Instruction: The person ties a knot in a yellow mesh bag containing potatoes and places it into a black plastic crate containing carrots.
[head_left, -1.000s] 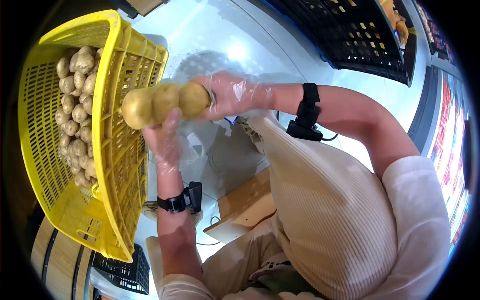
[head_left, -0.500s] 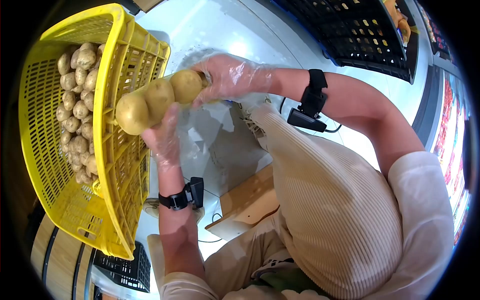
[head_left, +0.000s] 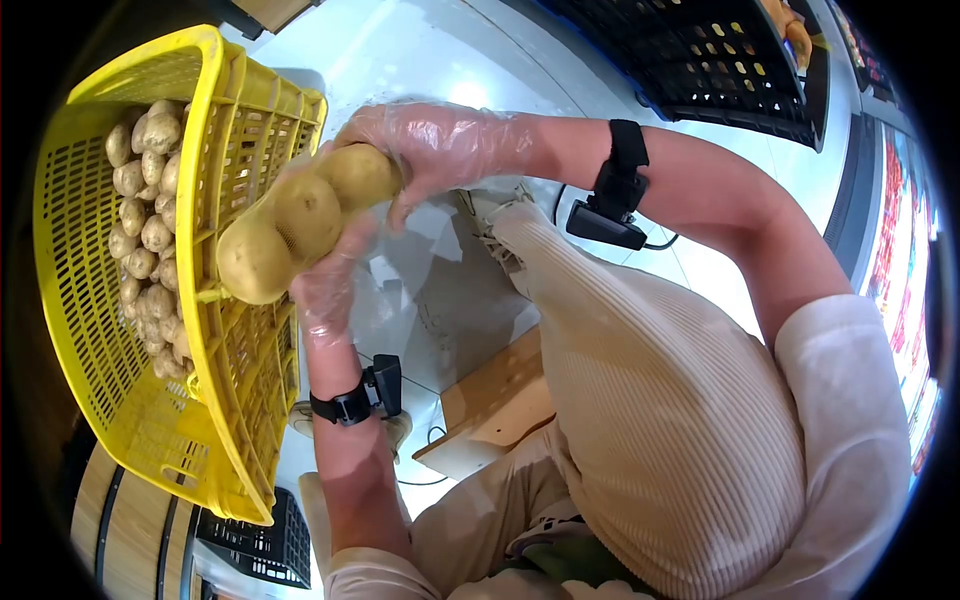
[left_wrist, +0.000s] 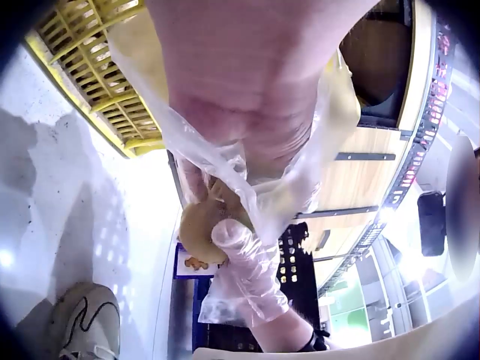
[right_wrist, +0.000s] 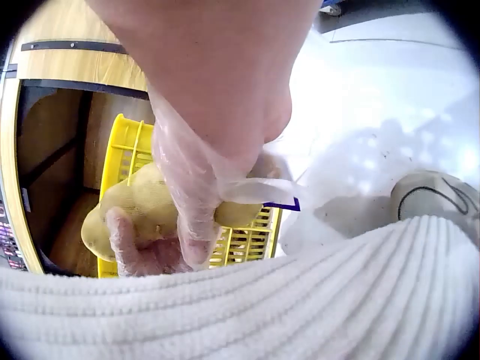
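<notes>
Three potatoes (head_left: 307, 215) lie in a tilted row, with fine mesh showing on them, beside a yellow crate (head_left: 205, 190). My left hand (head_left: 330, 285), in a clear plastic glove, grips the row from below with the thumb along its side. My gloved right hand (head_left: 425, 145) holds the upper end, fingers over the far side. In the left wrist view, a potato (left_wrist: 201, 231) shows between my left hand (left_wrist: 247, 165) and my right hand (left_wrist: 251, 274). The right wrist view shows the potatoes (right_wrist: 142, 202) between my right hand (right_wrist: 187, 195) and left hand (right_wrist: 150, 259).
Many loose potatoes (head_left: 155, 235) lie inside the yellow crate at the left. A black crate (head_left: 700, 70) stands at the upper right, another black crate (head_left: 265, 540) at the lower left. A wooden board (head_left: 495, 395) is below my hands.
The row of potatoes has moved down and left and tilted more steeply. My right hand has shifted left with its upper end, while my left hand still grips below.
</notes>
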